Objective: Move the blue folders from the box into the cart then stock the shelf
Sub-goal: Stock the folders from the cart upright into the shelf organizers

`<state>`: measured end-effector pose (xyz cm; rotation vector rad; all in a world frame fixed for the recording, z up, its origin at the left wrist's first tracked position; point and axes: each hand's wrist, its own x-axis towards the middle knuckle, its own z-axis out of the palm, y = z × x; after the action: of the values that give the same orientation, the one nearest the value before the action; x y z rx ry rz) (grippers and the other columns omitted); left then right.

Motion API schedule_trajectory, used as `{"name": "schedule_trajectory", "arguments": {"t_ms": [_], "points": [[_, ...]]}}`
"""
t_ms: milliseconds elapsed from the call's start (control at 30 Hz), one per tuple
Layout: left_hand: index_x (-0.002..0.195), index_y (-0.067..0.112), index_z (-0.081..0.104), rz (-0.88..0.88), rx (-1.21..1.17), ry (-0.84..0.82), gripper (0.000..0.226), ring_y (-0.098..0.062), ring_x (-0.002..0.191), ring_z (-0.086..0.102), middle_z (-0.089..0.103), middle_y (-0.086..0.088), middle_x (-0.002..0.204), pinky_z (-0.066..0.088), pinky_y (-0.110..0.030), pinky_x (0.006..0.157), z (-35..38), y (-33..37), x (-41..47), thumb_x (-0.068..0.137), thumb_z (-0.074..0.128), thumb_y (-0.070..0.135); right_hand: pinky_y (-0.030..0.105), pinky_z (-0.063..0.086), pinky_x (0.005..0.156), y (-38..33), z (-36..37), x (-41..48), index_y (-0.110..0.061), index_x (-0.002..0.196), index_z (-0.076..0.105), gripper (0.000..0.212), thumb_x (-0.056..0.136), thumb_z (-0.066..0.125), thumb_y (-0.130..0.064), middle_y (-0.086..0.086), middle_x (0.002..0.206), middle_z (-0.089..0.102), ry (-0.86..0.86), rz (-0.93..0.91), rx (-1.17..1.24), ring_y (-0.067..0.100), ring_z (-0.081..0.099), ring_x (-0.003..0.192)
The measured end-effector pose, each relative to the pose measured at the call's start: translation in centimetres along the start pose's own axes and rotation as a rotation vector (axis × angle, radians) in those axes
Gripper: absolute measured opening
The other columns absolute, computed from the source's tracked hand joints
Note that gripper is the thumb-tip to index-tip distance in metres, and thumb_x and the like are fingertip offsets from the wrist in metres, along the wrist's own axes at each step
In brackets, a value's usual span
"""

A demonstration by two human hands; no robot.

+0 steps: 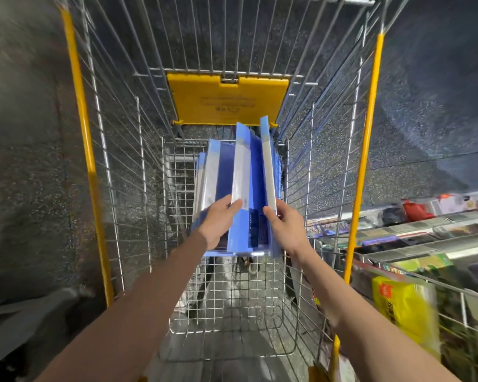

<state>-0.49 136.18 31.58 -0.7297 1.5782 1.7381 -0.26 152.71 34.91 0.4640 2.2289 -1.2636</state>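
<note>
A silver wire shopping cart with yellow rails (86,139), seen from above, holds several blue plastic folders with pale spines (242,166) standing on edge. The left grip (218,220) pinches the near end of one spine. The right grip (287,230) is closed round the outermost folder. No box is in view. Loading looks mostly done, while stocking seems yet to begin. Store shelves of packaged goods (414,232) lie to the right of the right grip.
</note>
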Motion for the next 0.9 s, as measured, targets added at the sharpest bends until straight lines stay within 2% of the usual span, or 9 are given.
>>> {"name": "schedule_trajectory", "arguments": {"t_ms": [133, 267, 367, 400, 500, 600, 667, 800, 900], "points": [[0.137, 0.025, 0.055, -0.016, -0.022, -0.092, 0.032, -0.004, 0.127, 0.048, 0.057, 0.016, 0.131, 0.032, -0.033, 0.115, -0.4, 0.5, -2.9, 0.104, 0.053, 0.027, 0.011, 0.032, 0.050, -1.5, -0.3, -2.1, -0.030, 0.063, 0.048, 0.041, 0.099, 0.058, -0.014, -0.023, 0.045, 0.044, -0.014, 0.015, 0.114, -0.003, 0.038, 0.048], [0.125, 0.036, 0.063, -0.047, -0.047, -0.123, 0.025, -0.003, 0.123, 0.056, 0.067, 0.018, 0.125, 0.032, -0.041, 0.118, -1.8, 1.1, -6.0, 0.100, 0.060, 0.037, 0.012, 0.041, 0.061, -3.4, -0.9, -4.9, -0.022, 0.076, 0.064, 0.023, 0.098, 0.061, -0.016, -0.017, 0.065, 0.062, -0.108, 0.041, 0.254, -0.002, 0.051, 0.061], [0.135, 0.032, 0.061, -0.037, -0.063, -0.164, 0.037, -0.014, 0.129, 0.058, 0.065, 0.010, 0.134, 0.043, -0.046, 0.111, -2.9, 1.9, -7.8, 0.100, 0.060, 0.040, 0.032, 0.052, 0.064, -5.3, -1.5, -6.9, -0.022, 0.096, 0.069, 0.012, 0.099, 0.060, -0.015, 0.011, 0.076, 0.068, -0.164, 0.041, 0.331, 0.027, 0.059, 0.070], [0.137, 0.032, 0.060, -0.023, -0.063, -0.180, 0.041, -0.015, 0.129, 0.058, 0.064, 0.009, 0.137, 0.044, -0.047, 0.110, -3.2, 2.3, -8.5, 0.098, 0.062, 0.043, 0.028, 0.051, 0.061, -5.8, -1.7, -7.4, -0.025, 0.095, 0.068, 0.014, 0.099, 0.060, -0.014, 0.007, 0.077, 0.070, -0.174, 0.027, 0.360, 0.029, 0.058, 0.073], [0.145, 0.030, 0.052, 0.024, -0.079, -0.202, 0.073, -0.013, 0.133, 0.054, 0.059, 0.009, 0.143, 0.040, -0.044, 0.113, -3.6, 2.9, -9.6, 0.081, 0.074, 0.060, 0.009, 0.048, 0.063, -6.5, -2.0, -8.1, -0.023, 0.106, 0.070, 0.017, 0.098, 0.061, -0.011, -0.009, 0.085, 0.076, -0.210, 0.027, 0.375, 0.012, 0.069, 0.081], [0.150, 0.029, 0.044, 0.039, -0.120, -0.181, 0.101, -0.013, 0.135, 0.050, 0.055, 0.009, 0.147, 0.035, -0.046, 0.118, -4.1, 2.6, -9.7, 0.066, 0.082, 0.070, 0.010, 0.050, 0.067, -7.5, -2.4, -9.1, -0.021, 0.112, 0.069, 0.020, 0.098, 0.060, -0.009, -0.012, 0.082, 0.077, -0.249, 0.021, 0.384, 0.001, 0.071, 0.079], [0.150, 0.029, 0.045, 0.034, -0.111, -0.183, 0.093, -0.012, 0.135, 0.050, 0.055, 0.010, 0.146, 0.034, -0.045, 0.118, -4.0, 3.6, -11.1, 0.072, 0.080, 0.067, 0.012, 0.051, 0.069, -8.3, -2.8, -9.6, -0.028, 0.105, 0.070, 0.020, 0.097, 0.062, -0.011, -0.012, 0.092, 0.077, -0.252, 0.013, 0.383, 0.002, 0.072, 0.086], [0.124, 0.037, 0.061, 0.042, -0.129, -0.217, 0.030, -0.002, 0.120, 0.055, 0.064, 0.014, 0.131, 0.037, -0.032, 0.105, -3.2, 5.5, -13.4, 0.094, 0.066, 0.040, 0.013, 0.052, 0.069, -9.3, -3.0, -10.5, -0.022, 0.111, 0.071, 0.020, 0.096, 0.062, -0.012, -0.010, 0.099, 0.077, -0.241, 0.004, 0.392, 0.004, 0.072, 0.090], [0.144, 0.028, 0.051, 0.101, -0.162, -0.218, 0.078, -0.010, 0.133, 0.048, 0.054, 0.006, 0.146, 0.030, -0.036, 0.117, -3.3, 5.6, -13.6, 0.077, 0.079, 0.057, 0.018, 0.054, 0.077, -10.1, -2.8, -11.3, -0.020, 0.123, 0.069, 0.028, 0.096, 0.064, -0.017, -0.008, 0.110, 0.075, -0.239, -0.031, 0.385, 0.009, 0.071, 0.102]]}}
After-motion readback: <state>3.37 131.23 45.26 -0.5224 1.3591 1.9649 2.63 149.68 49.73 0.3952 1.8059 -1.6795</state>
